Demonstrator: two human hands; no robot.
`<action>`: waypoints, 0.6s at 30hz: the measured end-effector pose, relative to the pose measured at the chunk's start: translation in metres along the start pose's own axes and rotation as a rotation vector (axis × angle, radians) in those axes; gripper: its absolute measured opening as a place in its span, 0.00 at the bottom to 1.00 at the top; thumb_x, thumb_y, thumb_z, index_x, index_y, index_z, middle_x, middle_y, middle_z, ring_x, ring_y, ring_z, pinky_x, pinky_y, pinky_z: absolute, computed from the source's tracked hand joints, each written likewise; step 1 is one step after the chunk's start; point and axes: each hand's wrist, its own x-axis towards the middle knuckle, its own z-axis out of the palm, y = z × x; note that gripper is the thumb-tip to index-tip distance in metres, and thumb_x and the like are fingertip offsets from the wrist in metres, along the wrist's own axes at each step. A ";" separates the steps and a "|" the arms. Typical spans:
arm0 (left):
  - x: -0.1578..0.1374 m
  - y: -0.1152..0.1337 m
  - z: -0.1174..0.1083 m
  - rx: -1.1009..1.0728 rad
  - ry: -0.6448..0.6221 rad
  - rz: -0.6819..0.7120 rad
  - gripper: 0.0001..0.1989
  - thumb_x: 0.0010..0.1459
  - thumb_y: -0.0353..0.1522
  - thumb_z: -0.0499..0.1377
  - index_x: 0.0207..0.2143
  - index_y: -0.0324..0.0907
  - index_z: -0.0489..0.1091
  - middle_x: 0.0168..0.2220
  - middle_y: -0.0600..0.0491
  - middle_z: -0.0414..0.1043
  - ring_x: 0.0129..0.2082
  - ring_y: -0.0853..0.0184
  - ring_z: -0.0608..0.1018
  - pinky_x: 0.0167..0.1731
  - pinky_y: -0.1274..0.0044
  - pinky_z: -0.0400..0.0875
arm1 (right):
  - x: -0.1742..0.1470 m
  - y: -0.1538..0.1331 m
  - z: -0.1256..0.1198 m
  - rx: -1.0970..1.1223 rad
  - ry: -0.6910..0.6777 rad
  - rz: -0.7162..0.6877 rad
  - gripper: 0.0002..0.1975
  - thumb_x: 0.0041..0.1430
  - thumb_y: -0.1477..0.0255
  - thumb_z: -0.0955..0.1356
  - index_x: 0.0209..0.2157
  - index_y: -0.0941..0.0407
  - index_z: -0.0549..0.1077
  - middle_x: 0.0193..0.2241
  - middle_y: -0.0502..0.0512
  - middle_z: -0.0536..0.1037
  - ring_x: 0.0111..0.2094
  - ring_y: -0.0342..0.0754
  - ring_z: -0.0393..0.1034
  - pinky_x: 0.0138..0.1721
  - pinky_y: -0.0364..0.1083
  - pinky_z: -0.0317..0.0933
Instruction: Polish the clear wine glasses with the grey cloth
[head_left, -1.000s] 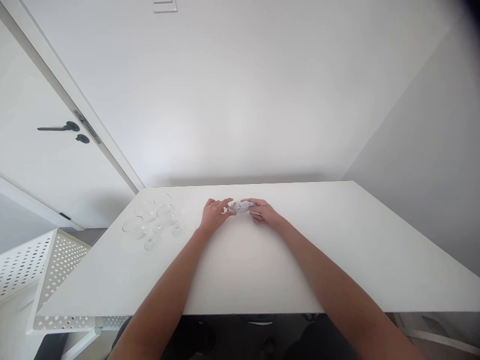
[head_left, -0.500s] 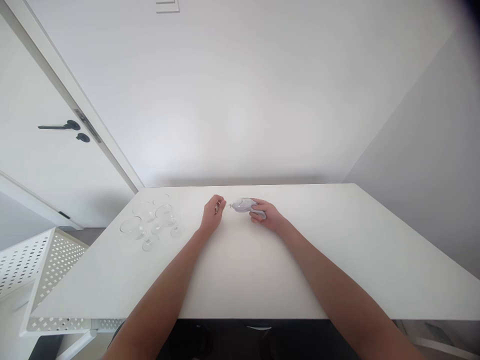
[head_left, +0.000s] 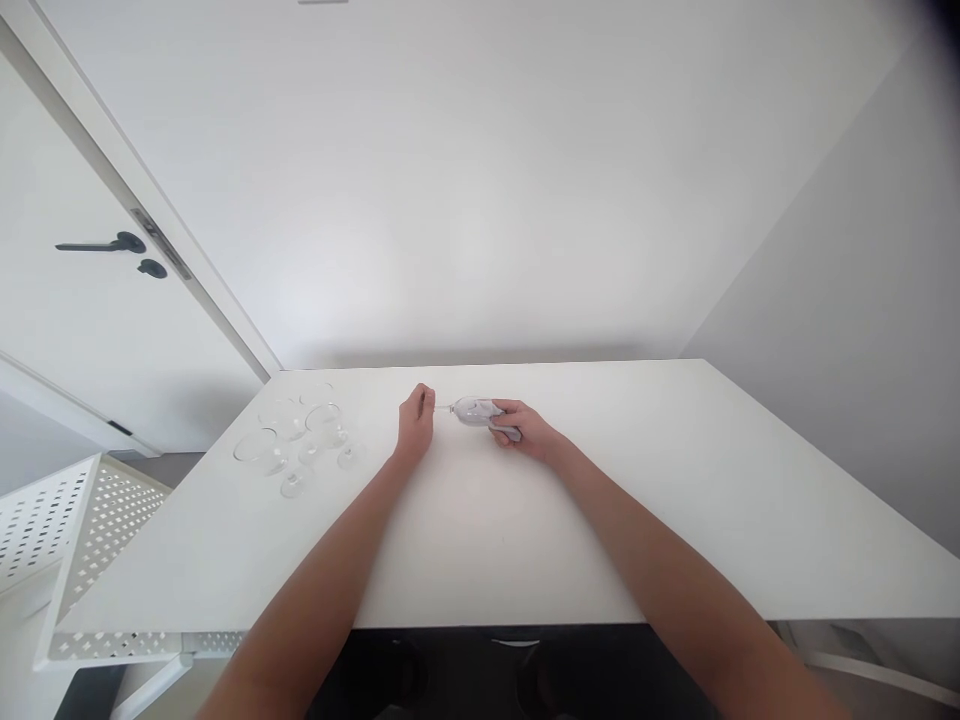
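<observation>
A clear stemmed glass (head_left: 466,410) is held sideways above the back of the white table (head_left: 570,560), its bowl pointing right. My left hand (head_left: 417,420) is closed around the foot end of the stem, and the foot is hidden in the fingers. At the bowl's mouth, my right hand (head_left: 523,427) grips a pale grey cloth (head_left: 510,432). Part of the cloth seems to lie inside the bowl. To the left of my left hand, several stemmed glasses (head_left: 256,445) stand upright on the table.
A white perforated metal shelf (head_left: 112,530) adjoins the table's left end. Beyond it is a white door with a black handle (head_left: 124,242). A plain wall (head_left: 480,200) rises behind the table's back edge.
My left hand has turned, hiding the foot of the glass, and more of the stem shows between the hands. The cloth reaches further over the bowl. The whole view has shifted slightly.
</observation>
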 end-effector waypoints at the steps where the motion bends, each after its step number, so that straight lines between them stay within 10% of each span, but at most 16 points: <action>1: 0.000 -0.001 0.000 -0.013 0.016 -0.020 0.19 0.72 0.43 0.49 0.28 0.45 0.53 0.25 0.57 0.50 0.24 0.70 0.56 0.24 0.76 0.53 | 0.000 0.002 0.000 -0.039 -0.010 -0.015 0.23 0.53 0.69 0.73 0.51 0.60 0.80 0.17 0.48 0.70 0.20 0.43 0.60 0.25 0.45 0.49; 11: -0.002 0.006 -0.002 0.035 -0.067 0.066 0.14 0.69 0.42 0.55 0.33 0.45 0.58 0.26 0.58 0.56 0.25 0.70 0.59 0.27 0.76 0.56 | 0.001 0.000 -0.003 0.100 0.028 -0.011 0.16 0.59 0.65 0.71 0.45 0.60 0.79 0.15 0.46 0.64 0.17 0.41 0.52 0.22 0.45 0.46; 18: 0.000 0.001 0.003 -0.077 0.030 -0.075 0.18 0.71 0.42 0.50 0.28 0.45 0.56 0.24 0.58 0.51 0.22 0.71 0.57 0.22 0.76 0.53 | 0.004 0.007 -0.003 -0.202 0.044 -0.196 0.22 0.54 0.72 0.70 0.51 0.55 0.82 0.24 0.50 0.76 0.27 0.46 0.66 0.33 0.47 0.59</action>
